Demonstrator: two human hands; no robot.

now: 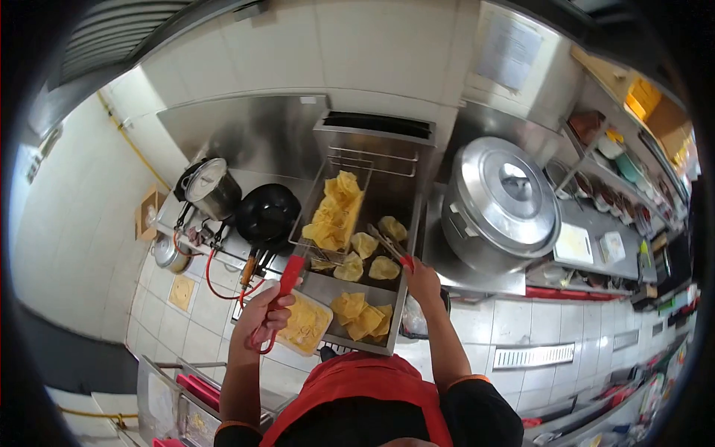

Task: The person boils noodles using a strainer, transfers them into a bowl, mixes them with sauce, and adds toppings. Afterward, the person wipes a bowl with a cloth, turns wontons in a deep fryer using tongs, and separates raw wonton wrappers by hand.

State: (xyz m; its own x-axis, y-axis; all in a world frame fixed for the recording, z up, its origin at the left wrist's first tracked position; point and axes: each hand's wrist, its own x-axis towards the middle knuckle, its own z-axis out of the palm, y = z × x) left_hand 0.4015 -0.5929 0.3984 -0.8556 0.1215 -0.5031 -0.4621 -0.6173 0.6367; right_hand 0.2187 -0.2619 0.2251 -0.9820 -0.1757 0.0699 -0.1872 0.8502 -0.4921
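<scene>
My left hand (271, 309) is closed around the red handle (292, 274) of a wire fry basket. Yellow fried sheets (334, 212) fill this basket, which rests over the left part of the fryer (396, 179). My right hand (422, 281) grips metal tongs (389, 244) with red grips, their tips down among pale yellow pieces (365, 245) in the dark oil. Several flat yellow sheets (361, 316) lie on the fryer's front ledge. Beside my left hand is a tray (304, 323) of yellow pieces, partly hidden by that hand.
Left of the fryer are a black wok (267, 216) and a lidded steel pot (211, 188) on a stove with red hoses. A large lidded pot (501, 205) stands close on the right. Farther right, shelves (611, 167) hold containers above a counter with a white board (573, 243).
</scene>
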